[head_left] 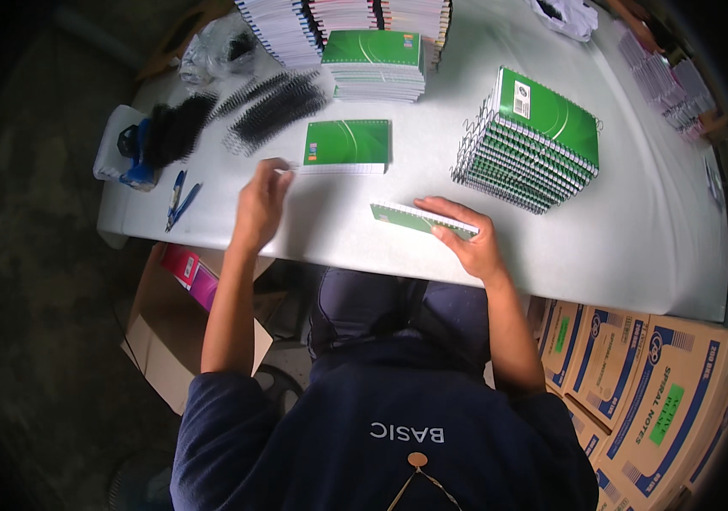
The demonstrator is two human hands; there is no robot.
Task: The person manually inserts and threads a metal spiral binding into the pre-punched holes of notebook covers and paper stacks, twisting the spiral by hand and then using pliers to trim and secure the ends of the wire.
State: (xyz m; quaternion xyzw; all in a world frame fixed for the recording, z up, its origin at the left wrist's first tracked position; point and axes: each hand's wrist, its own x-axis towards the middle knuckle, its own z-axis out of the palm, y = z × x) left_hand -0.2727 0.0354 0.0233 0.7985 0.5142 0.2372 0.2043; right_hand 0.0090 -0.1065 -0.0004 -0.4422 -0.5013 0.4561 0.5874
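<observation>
Held under the right hand [470, 243] is a thin green notebook [422, 219], tilted up on its long edge near the front edge of the white table [636, 230]; the fingers are spread along its top side and the thumb side cannot be made out. Nothing is seen gripped in the left hand [260, 203], which is stretched out flat and loosely open over the table, its fingertips just beside a small stack of green-covered pads [347, 146] lying flat further back.

Behind and left of that hand, loose black spiral binding coils [274, 106] are scattered, with another dark bunch [178, 128] beside a white container holding something blue [121, 149] at the table's left end. Blue-handled pliers [179, 200] are seen lying near the left edge.

To the right of the held notebook, well apart from it, a tall leaning stack of wire-bound green notebooks [534, 145] is set. At the far edge, more stacks of pads [372, 60] are piled, one topped with a green cover. Pale purple booklets [666, 81] are lined up at the far right corner.

Below the table, brown cardboard cartons with blue print [653, 383] are stacked at the right, and an open carton [168, 332] with a pink box [193, 272] is seen at the left.
</observation>
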